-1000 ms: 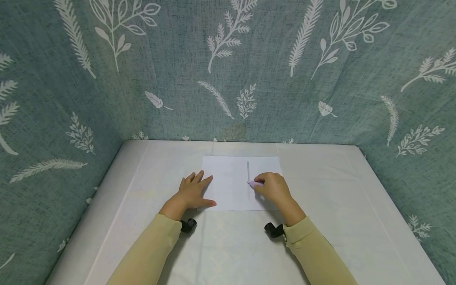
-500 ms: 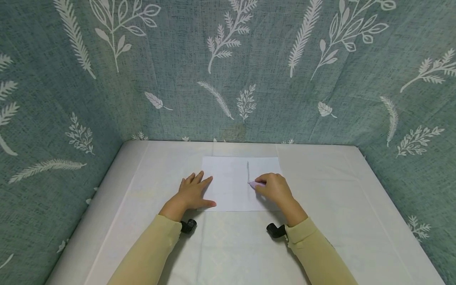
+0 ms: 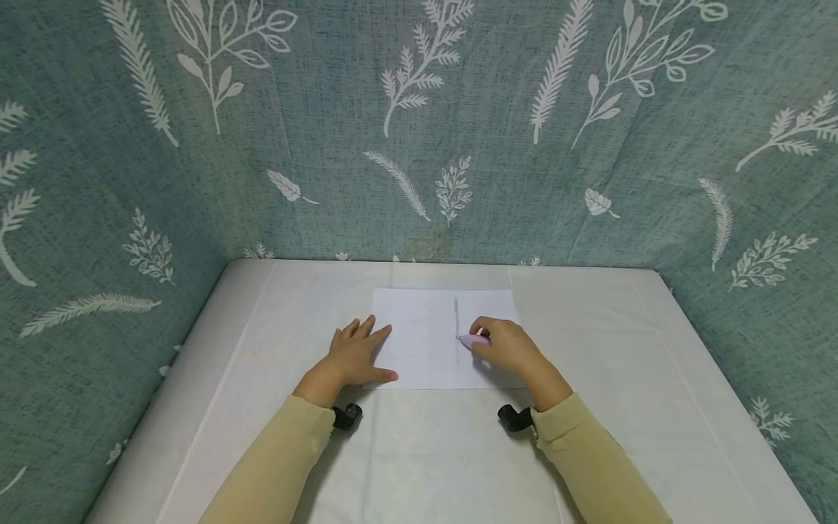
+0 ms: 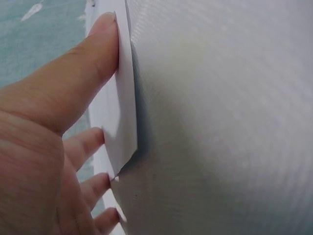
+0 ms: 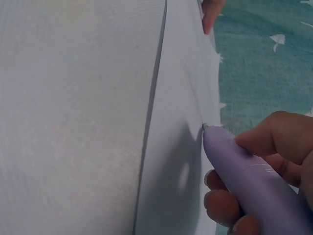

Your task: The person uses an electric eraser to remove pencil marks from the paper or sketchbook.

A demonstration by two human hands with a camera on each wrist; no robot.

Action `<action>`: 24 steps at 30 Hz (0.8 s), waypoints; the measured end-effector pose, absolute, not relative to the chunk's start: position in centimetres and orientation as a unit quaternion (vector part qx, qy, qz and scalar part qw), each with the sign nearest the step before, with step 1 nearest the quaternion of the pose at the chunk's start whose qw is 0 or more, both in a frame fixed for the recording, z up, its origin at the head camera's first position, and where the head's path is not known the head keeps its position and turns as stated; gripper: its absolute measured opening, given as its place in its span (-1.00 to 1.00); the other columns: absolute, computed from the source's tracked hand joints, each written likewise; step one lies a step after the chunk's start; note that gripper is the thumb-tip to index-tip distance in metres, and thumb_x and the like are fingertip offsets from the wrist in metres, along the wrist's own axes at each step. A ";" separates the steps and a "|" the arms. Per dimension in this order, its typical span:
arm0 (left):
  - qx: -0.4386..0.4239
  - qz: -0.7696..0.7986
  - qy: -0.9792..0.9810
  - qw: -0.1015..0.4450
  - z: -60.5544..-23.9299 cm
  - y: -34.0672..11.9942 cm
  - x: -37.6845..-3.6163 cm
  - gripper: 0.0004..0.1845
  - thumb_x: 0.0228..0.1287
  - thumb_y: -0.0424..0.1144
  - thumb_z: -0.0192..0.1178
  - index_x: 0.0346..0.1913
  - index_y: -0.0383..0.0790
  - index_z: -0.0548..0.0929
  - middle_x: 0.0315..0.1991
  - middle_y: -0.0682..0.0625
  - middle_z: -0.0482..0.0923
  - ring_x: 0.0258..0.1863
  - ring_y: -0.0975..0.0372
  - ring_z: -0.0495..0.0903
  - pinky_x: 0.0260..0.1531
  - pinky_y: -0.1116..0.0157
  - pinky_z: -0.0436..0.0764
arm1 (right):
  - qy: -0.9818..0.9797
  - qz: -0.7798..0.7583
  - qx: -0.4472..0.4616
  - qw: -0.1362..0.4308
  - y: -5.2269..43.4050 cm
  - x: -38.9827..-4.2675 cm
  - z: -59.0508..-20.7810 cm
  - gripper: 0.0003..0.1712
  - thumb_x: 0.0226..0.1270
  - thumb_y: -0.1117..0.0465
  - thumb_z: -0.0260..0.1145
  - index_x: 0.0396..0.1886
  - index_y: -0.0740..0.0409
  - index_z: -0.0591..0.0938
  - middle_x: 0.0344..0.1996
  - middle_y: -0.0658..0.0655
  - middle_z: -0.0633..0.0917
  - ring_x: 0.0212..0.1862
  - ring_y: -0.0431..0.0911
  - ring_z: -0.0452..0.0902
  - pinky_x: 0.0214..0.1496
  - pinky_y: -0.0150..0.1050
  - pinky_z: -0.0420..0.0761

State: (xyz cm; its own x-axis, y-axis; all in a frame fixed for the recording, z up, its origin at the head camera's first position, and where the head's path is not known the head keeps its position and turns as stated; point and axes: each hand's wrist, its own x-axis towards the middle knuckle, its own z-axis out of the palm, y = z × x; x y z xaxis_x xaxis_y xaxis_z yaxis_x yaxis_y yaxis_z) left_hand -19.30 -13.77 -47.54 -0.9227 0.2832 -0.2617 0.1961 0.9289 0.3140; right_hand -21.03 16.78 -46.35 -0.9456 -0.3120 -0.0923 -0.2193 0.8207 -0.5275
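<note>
A white sheet of paper (image 3: 425, 342) lies flat on the white table (image 3: 622, 364), with a thin grey line (image 3: 456, 313) drawn down from its far edge. My left hand (image 3: 356, 353) rests flat on the sheet's left edge, fingers spread; the left wrist view shows the thumb (image 4: 78, 73) pressing the paper's edge (image 4: 124, 122). My right hand (image 3: 504, 346) grips a lilac pen (image 3: 473, 339), its tip touching the paper at the line's lower end. In the right wrist view the pen (image 5: 249, 181) meets the sheet (image 5: 181, 147).
Teal fabric with white leaf prints (image 3: 419, 124) walls in the table at the back and both sides. Black wrist-camera mounts (image 3: 345, 416) sit under both yellow sleeves.
The right hand has slid a little toward me and to the right with the pen, lengthening the line slightly. The left hand has stayed put.
</note>
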 end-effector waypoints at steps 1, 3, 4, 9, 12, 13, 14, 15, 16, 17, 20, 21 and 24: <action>0.124 0.143 0.970 0.154 -47.6 -13.8 -19.3 0.08 0.05 0.30 0.41 0.58 -0.03 0.20 0.60 -0.25 -0.12 0.55 -0.24 -0.17 0.44 -0.27 -0.17 | 0.950 -0.265 -0.139 0.088 16.8 -21.1 -46.4 -0.81 0.34 0.13 0.33 -0.09 0.04 0.66 -0.21 0.08 0.70 -0.32 -0.09 0.54 -0.19 -0.11 0.56; 0.125 0.146 0.969 0.153 -47.6 -13.7 -19.2 0.08 0.05 0.30 0.41 0.57 -0.04 0.21 0.60 -0.25 -0.11 0.55 -0.24 -0.17 0.44 -0.27 -0.17 | 0.950 -0.265 -0.142 0.082 17.0 -21.2 -46.6 -0.81 0.33 0.13 0.33 -0.10 0.04 0.66 -0.21 0.08 0.71 -0.30 -0.09 0.54 -0.16 -0.10 0.57; 0.125 0.148 0.969 0.152 -47.6 -13.7 -19.2 0.08 0.05 0.30 0.41 0.57 -0.04 0.21 0.60 -0.25 -0.11 0.55 -0.24 -0.17 0.44 -0.27 -0.17 | 0.950 -0.266 -0.142 0.078 17.0 -21.2 -46.6 -0.82 0.33 0.13 0.34 -0.11 0.04 0.66 -0.21 0.08 0.71 -0.30 -0.09 0.55 -0.15 -0.09 0.57; 0.124 0.154 0.969 0.149 -47.6 -13.7 -19.1 0.07 0.05 0.29 0.42 0.57 -0.05 0.21 0.60 -0.25 -0.11 0.55 -0.24 -0.17 0.44 -0.27 -0.18 | 0.948 -0.280 -0.140 0.056 17.3 -21.1 -47.0 -0.85 0.29 0.14 0.35 -0.17 0.03 0.68 -0.28 0.05 0.72 -0.38 -0.12 0.54 -0.23 -0.12 0.56; 0.122 0.157 0.969 0.149 -47.6 -13.7 -19.1 0.07 0.05 0.28 0.42 0.57 -0.04 0.21 0.60 -0.25 -0.12 0.55 -0.23 -0.18 0.45 -0.26 -0.19 | 0.946 -0.290 -0.136 0.046 17.3 -21.0 -47.1 -0.88 0.26 0.14 0.36 -0.23 0.01 0.69 -0.33 0.02 0.71 -0.48 -0.15 0.52 -0.31 -0.17 0.54; 0.122 0.160 0.968 0.148 -47.6 -13.7 -19.1 0.07 0.05 0.27 0.43 0.57 -0.05 0.21 0.60 -0.25 -0.11 0.55 -0.24 -0.18 0.44 -0.26 -0.19 | 0.946 -0.292 -0.134 0.044 17.3 -21.0 -47.0 -0.89 0.26 0.14 0.37 -0.24 0.00 0.70 -0.34 0.01 0.70 -0.50 -0.16 0.51 -0.32 -0.18 0.53; 0.122 0.161 0.968 0.148 -47.5 -13.7 -19.1 0.07 0.05 0.27 0.43 0.57 -0.05 0.21 0.60 -0.25 -0.11 0.55 -0.24 -0.18 0.44 -0.27 -0.19 | 0.946 -0.293 -0.134 0.042 17.2 -21.0 -46.9 -0.90 0.25 0.14 0.37 -0.26 0.00 0.70 -0.35 0.00 0.70 -0.49 -0.16 0.51 -0.32 -0.18 0.53; 0.122 0.161 0.968 0.148 -47.5 -13.7 -19.1 0.07 0.05 0.27 0.43 0.57 -0.05 0.22 0.60 -0.25 -0.11 0.55 -0.24 -0.18 0.44 -0.27 -0.19 | 0.946 -0.292 -0.135 0.040 17.2 -21.0 -46.9 -0.91 0.24 0.15 0.38 -0.27 0.00 0.71 -0.35 0.00 0.70 -0.48 -0.16 0.51 -0.31 -0.17 0.53; 0.122 0.160 0.968 0.148 -47.5 -13.7 -19.1 0.07 0.05 0.27 0.43 0.57 -0.04 0.22 0.60 -0.25 -0.11 0.55 -0.24 -0.18 0.44 -0.27 -0.19 | 0.946 -0.291 -0.135 0.039 17.1 -21.0 -46.8 -0.91 0.24 0.15 0.38 -0.28 0.00 0.71 -0.35 0.00 0.70 -0.46 -0.16 0.51 -0.29 -0.17 0.54; 0.121 0.159 0.969 0.148 -47.5 -13.7 -19.0 0.07 0.04 0.28 0.43 0.57 -0.05 0.22 0.60 -0.25 -0.11 0.55 -0.24 -0.18 0.44 -0.27 -0.19 | 0.947 -0.289 -0.136 0.037 17.1 -21.1 -46.8 -0.92 0.23 0.15 0.38 -0.28 0.00 0.71 -0.34 0.00 0.71 -0.44 -0.16 0.52 -0.27 -0.16 0.54; 0.119 0.156 0.969 0.151 -47.5 -13.7 -19.1 0.07 0.05 0.28 0.43 0.57 -0.03 0.21 0.60 -0.25 -0.12 0.55 -0.23 -0.19 0.45 -0.26 -0.20 | 0.948 -0.285 -0.137 0.035 16.9 -21.1 -46.7 -0.92 0.23 0.15 0.39 -0.28 0.00 0.72 -0.33 0.00 0.72 -0.38 -0.14 0.53 -0.22 -0.13 0.56; 0.118 0.154 0.969 0.152 -47.5 -13.7 -19.1 0.07 0.05 0.28 0.43 0.57 -0.03 0.20 0.60 -0.24 -0.12 0.56 -0.23 -0.19 0.45 -0.25 -0.20 | 0.948 -0.285 -0.136 0.036 16.9 -21.1 -46.7 -0.92 0.23 0.15 0.40 -0.28 0.00 0.73 -0.33 0.00 0.72 -0.37 -0.14 0.53 -0.22 -0.13 0.56; 0.118 0.153 0.969 0.154 -47.4 -13.7 -19.1 0.07 0.06 0.28 0.42 0.58 -0.02 0.19 0.61 -0.23 -0.13 0.56 -0.22 -0.20 0.45 -0.25 -0.21 | 0.948 -0.285 -0.134 0.037 16.8 -21.2 -46.8 -0.92 0.24 0.14 0.41 -0.29 -0.01 0.73 -0.34 -0.01 0.72 -0.37 -0.14 0.53 -0.20 -0.13 0.56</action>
State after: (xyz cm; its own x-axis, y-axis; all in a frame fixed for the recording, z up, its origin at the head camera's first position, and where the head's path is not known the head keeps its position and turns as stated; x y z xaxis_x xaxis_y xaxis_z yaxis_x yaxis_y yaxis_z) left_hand -19.12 -13.72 -47.44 -0.9247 0.2749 -0.2635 0.1806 0.9258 0.3322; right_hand -21.18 16.78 -46.77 -0.9612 -0.2759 0.0067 -0.2339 0.8015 -0.5503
